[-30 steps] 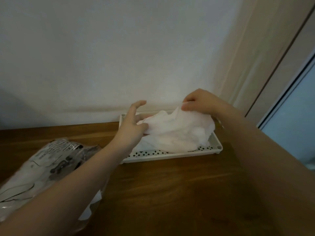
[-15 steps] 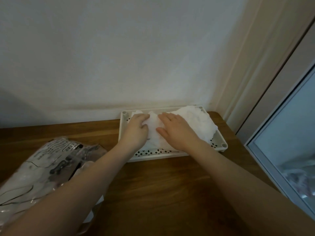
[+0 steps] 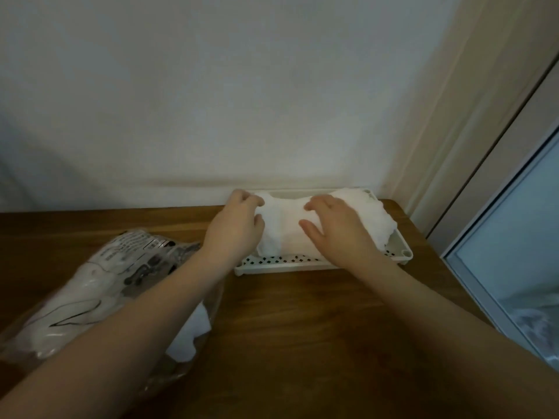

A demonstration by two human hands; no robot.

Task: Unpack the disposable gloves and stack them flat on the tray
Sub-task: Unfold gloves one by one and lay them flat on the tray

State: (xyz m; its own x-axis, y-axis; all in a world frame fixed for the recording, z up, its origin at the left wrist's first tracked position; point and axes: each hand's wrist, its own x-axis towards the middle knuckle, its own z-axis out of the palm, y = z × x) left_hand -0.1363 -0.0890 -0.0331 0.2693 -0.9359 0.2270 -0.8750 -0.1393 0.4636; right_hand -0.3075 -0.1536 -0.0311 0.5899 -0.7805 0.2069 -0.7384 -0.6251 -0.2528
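A white perforated tray (image 3: 402, 251) stands on the wooden table against the wall. A crumpled pile of thin white disposable gloves (image 3: 287, 225) lies in it, bulging over the right rim. My left hand (image 3: 239, 225) is curled at the pile's left end, fingers pinching the glove edge near the tray's far left corner. My right hand (image 3: 335, 228) lies palm down on the pile's middle, fingers spread. The clear printed glove package (image 3: 99, 282) lies at the near left, partly under my left forearm, with white gloves sticking out of its open end.
The wooden table (image 3: 302, 328) ends at the white wall behind the tray. A door frame and a glass panel (image 3: 514, 267) stand close to the table's right edge.
A second ago both hands held the gloves raised above the tray. The gloves now lie in the tray; my right hand presses flat on them and my left hand has slid to the left end.
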